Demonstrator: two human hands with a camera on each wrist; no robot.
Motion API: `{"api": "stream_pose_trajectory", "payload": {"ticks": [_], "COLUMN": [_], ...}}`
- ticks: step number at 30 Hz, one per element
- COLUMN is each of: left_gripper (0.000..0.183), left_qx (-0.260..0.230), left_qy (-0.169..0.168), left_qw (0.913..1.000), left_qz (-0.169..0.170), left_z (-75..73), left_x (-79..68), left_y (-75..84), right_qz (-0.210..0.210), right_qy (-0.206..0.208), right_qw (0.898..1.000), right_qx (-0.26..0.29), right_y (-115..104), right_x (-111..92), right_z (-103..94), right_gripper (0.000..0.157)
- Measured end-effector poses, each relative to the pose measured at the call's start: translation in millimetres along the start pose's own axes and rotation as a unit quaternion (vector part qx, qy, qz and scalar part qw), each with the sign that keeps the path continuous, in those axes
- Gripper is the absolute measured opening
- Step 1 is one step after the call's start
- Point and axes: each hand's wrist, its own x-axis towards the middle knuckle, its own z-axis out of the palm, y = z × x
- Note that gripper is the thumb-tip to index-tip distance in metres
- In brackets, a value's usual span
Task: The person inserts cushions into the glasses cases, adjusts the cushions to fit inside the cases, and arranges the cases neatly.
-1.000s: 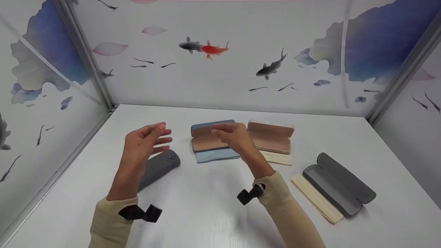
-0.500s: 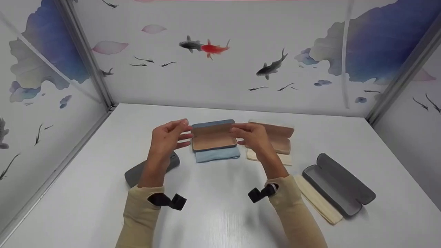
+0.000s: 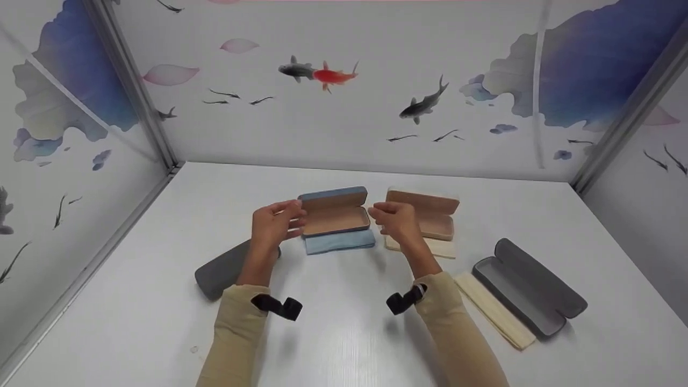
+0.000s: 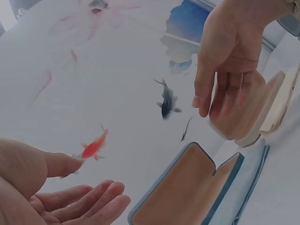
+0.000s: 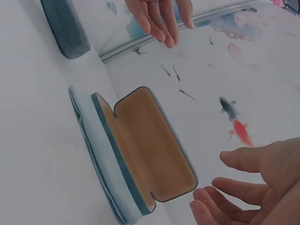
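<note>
White walls (image 3: 344, 140) painted with fish back a white table (image 3: 344, 333); the left hand (image 3: 274, 228), fingers relaxed and gripping nothing, hangs at the left end of an open blue case (image 3: 336, 219), which stands behind a folded blue cloth (image 3: 339, 242); the right hand (image 3: 399, 219), likewise loose and ungripping, is between that case and an open cream case (image 3: 438, 226); a shut grey case (image 3: 223, 270) lies partly behind the left forearm.

Blue case (image 3: 337, 219): tan lining. Cloth (image 3: 339, 243): light blue. Neighbouring case (image 3: 432, 204): tan lining, exterior apparently cream, barely visible. Far-right case (image 3: 537, 279): grey. Closed case (image 3: 221, 271): dark grey. Tabletop (image 3: 344, 333): white. Wall (image 3: 333, 140): white, printed with red and black fish (image 3: 334, 76).
</note>
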Motion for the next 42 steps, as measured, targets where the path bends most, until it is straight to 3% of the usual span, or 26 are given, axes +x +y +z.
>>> {"api": "stream_pose_trajectory", "payload": {"ticks": [9,16,25,30,35,42], "left_gripper": [0.034,0.036,0.043,0.024,0.018,0.017], "left_qx": [0.032,0.081,0.186,0.211,0.205,0.214], "left_qy": [0.017,0.015,0.001,-0.004,-0.002,0.000], "left_qw": [0.9993,0.9959,0.9799,0.9767,0.9787,0.9768], "left_qz": [-0.010,-0.038,-0.072,-0.041,0.000,0.001], "left_z": [8.3,18.9,24.8,25.3,26.5,28.0], "left_x": [11.1,12.3,18.8,19.3,19.8,23.0], "left_y": [-22.3,-39.9,-48.1,-52.9,-59.7,-66.9], "right_qz": [0.026,0.048,0.084,0.084,0.087,0.100], "right_qy": [0.027,0.017,0.006,0.005,0.001,-0.002], "right_qw": [0.998,0.996,0.992,0.991,0.990,0.987], "right_qx": [-0.052,-0.079,-0.094,-0.105,-0.113,-0.129], "right_y": [19,32,36,37,37,36], "right_x": [9,11,13,14,13,15], "right_z": [11.6,15.0,19.2,20.4,20.4,21.0], "right_gripper": [0.029,0.034,0.037,0.038,0.040,0.035]}}
